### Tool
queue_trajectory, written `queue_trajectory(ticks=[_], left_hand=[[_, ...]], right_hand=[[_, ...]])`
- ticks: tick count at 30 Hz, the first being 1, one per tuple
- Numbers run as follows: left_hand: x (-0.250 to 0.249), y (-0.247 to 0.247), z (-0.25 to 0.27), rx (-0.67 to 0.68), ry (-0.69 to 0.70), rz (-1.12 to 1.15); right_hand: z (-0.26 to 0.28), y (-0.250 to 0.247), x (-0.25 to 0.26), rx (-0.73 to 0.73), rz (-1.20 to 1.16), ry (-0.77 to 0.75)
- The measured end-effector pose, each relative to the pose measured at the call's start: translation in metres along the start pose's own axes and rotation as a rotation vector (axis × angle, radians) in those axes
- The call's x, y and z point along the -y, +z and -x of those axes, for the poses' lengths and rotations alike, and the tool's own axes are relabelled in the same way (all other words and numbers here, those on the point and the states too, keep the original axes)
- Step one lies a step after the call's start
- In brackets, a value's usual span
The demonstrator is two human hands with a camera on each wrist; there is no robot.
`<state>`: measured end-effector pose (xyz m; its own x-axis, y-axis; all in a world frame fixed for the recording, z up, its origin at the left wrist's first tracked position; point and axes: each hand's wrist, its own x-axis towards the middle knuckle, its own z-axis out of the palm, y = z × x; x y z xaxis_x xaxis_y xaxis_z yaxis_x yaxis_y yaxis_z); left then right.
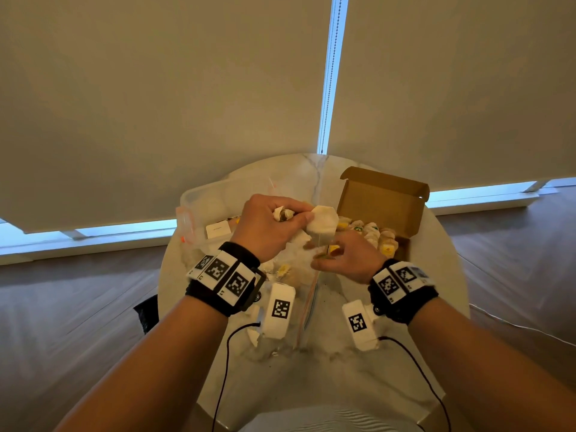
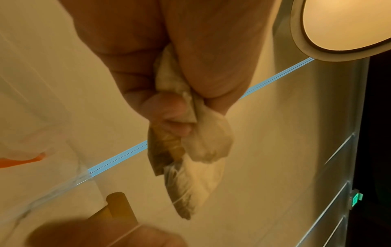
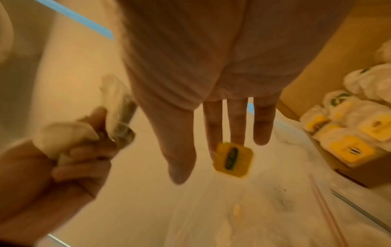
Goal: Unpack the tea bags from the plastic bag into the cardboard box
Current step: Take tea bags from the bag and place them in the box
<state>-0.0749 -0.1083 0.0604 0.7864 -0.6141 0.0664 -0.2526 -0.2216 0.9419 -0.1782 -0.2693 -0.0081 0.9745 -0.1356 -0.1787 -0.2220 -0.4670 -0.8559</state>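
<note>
partway through: some tea bags boxed, more left in the plastic.
left hand (image 1: 271, 227) clenches a tea bag bunch (image 2: 198, 150); right hand (image 1: 349, 257), fingers straight, has a yellow tag (image 3: 232, 159) at its fingertips; cardboard box (image 1: 381, 201) at two o'clock is part filled, plastic bag (image 1: 202, 207) at ten.

The right wrist view is smeared by motion: the yellow tag (image 3: 232, 159) at the right hand (image 3: 211, 83) has unreadable print. The left hand (image 1: 269, 226) covers most of its tea bags (image 1: 321, 222). The worktop (image 1: 330, 381) hides behind both forearms.
</note>
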Motion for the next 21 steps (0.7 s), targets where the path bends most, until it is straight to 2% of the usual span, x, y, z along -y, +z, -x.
queue_trajectory(ticks=[5,10,16,21], left_hand=[[-0.003,-0.002,-0.006,-0.011,0.008,-0.004],[-0.004,-0.002,-0.007,-0.021,-0.002,-0.022],[-0.002,-0.001,-0.006,-0.036,-0.023,-0.006],[-0.006,0.002,-0.004,-0.039,-0.026,0.021]], right_hand=[[-0.001,0.021,-0.011,0.004,-0.047,0.032],[0.002,0.028,-0.018,0.038,-0.215,0.125],[0.010,0.033,-0.020,0.020,-0.320,0.147],[0.012,0.034,-0.016,0.008,-0.280,0.078]])
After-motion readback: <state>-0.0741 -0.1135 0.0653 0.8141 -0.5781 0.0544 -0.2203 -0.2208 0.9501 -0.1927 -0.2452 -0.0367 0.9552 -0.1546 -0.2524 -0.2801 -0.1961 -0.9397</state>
